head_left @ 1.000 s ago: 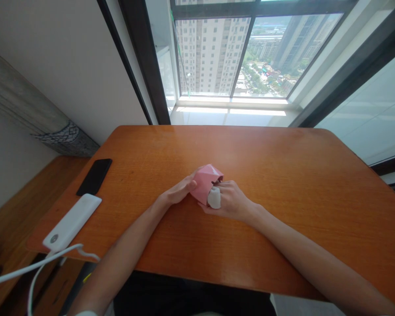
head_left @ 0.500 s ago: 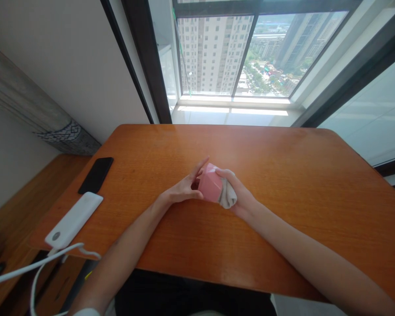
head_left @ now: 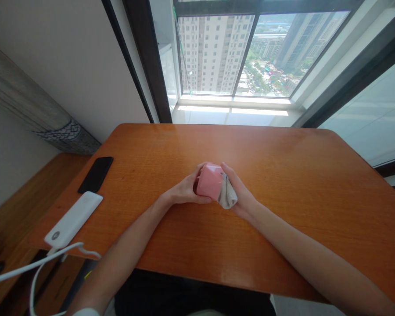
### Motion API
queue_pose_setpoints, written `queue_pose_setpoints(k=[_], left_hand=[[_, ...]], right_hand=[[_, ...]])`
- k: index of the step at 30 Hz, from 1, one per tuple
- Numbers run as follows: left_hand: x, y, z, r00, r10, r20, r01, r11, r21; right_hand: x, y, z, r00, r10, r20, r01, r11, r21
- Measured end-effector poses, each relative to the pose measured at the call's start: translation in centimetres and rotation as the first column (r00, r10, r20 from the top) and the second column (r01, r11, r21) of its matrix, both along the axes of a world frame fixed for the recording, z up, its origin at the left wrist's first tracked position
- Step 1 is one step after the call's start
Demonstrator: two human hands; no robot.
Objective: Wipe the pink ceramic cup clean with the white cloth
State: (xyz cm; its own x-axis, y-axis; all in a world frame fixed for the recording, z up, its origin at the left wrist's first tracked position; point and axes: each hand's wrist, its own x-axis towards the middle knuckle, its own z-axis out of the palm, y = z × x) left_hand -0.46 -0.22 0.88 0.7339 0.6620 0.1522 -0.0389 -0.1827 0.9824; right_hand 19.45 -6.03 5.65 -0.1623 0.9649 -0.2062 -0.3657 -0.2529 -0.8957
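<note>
Both hands closed, gripping. Left hand (head_left: 184, 192) cupped around the left side of a pink faceted case (head_left: 209, 181), fingers curling over its top. Right hand (head_left: 236, 189) closed on the case's right side, a pale grey cloth (head_left: 228, 197) pressed between palm and case. Case held between the hands, over the middle of an orange wooden surface (head_left: 283, 175); contact with the wood unclear. Black smartphone (head_left: 95, 174) and white power bank (head_left: 73, 220) well left, white cable (head_left: 26, 273) running from the power bank.
</note>
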Motion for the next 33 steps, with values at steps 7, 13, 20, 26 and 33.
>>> queue_pose_setpoints(k=[7, 13, 20, 26, 33], left_hand=[[-0.4, 0.2, -0.1, 0.996, 0.036, -0.076, -0.031, 0.997, 0.065], [-0.7, 0.4, -0.2, 0.997, 0.009, -0.079, -0.005, 0.999, 0.050], [-0.6, 0.3, 0.4, 0.997, -0.026, -0.071, 0.026, 1.000, 0.006], [-0.4, 0.0, 1.5, 0.996, -0.072, -0.053, 0.069, 0.997, -0.046], [-0.3, 0.0, 1.9, 0.994, -0.076, -0.079, 0.071, 0.996, -0.059]], right_hand=[[0.3, -0.6, -0.5, 0.975, -0.108, 0.197, 0.081, 0.987, 0.141], [0.7, -0.9, 0.1, 0.917, -0.091, 0.388, -0.008, 0.969, 0.247], [1.6, -1.0, -1.3, 0.851, 0.004, 0.525, -0.285, 0.844, 0.455], [1.9, -0.8, -1.2, 0.695, -0.247, 0.675, -0.479, 0.541, 0.691], [1.7, -0.8, -1.6, 0.465, -0.578, 0.670, -0.680, 0.251, 0.689]])
